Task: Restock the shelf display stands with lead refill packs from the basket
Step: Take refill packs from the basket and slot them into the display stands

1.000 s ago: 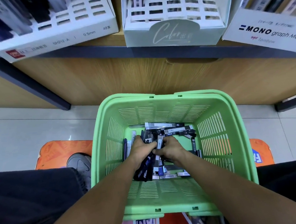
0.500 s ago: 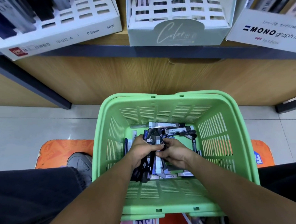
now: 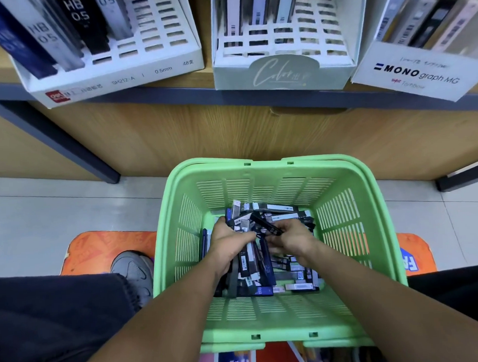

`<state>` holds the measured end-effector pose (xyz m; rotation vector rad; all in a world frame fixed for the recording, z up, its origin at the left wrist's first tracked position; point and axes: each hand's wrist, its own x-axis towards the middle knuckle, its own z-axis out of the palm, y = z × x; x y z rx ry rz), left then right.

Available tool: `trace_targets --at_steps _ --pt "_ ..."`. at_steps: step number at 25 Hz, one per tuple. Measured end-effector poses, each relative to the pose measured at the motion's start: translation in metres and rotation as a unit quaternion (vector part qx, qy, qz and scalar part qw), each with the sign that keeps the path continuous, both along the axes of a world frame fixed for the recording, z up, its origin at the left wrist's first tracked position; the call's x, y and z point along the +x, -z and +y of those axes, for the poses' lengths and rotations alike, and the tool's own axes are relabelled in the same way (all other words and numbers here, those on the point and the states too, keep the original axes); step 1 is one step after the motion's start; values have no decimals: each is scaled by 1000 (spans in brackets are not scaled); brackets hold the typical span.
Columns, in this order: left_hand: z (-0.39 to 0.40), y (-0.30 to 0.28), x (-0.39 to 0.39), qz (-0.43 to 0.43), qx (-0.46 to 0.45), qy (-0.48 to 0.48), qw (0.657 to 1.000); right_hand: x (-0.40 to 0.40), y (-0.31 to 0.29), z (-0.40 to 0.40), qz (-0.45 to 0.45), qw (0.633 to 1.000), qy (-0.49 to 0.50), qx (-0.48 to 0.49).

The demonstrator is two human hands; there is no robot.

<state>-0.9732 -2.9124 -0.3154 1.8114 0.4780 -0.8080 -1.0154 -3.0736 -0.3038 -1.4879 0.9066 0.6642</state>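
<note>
Both hands are down in the green basket (image 3: 177,239), gathering lead refill packs (image 3: 261,279) from the heap on its floor. The left hand (image 3: 230,243) is curled round a bundle of packs; the right hand (image 3: 290,240) pinches one dark pack (image 3: 265,226), though the exact finger hold is hard to make out. This looks like the picking step. Next, the gathered packs need lifting to the display stands (image 3: 116,73) on the shelf (image 3: 172,90) and slotting upright into free slots.
</note>
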Motion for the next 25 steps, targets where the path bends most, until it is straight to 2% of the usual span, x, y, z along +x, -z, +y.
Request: trace_targets --at_steps 2,4,8,10,12,15,17,20,25 --pt "2 -7 -1 16 -13 -12 1000 -3 -4 -13 17 999 1 -32" --pt "3 -9 -1 35 -46 -31 998 -10 -6 -21 26 994 -59 -89" --pt "3 -15 -5 61 -73 -81 992 -8 -9 -13 -26 948 -195 -248" --pt "0 -26 -9 60 -85 -122 987 -4 -24 -5 -3 970 -163 -182" --pt "-2 -28 -11 50 -127 -178 974 -7 -48 7 91 987 -131 -9" --pt "-5 -10 -13 29 -151 -222 963 -21 -70 21 173 965 -133 143" --pt "-7 -40 -17 34 -167 -228 959 -23 -62 23 170 963 -69 198" --pt "-7 -50 -20 51 -174 -214 960 -14 -51 24 141 959 18 243" --pt "-7 -41 -19 73 -137 -175 972 0 -51 30 88 980 -13 177"
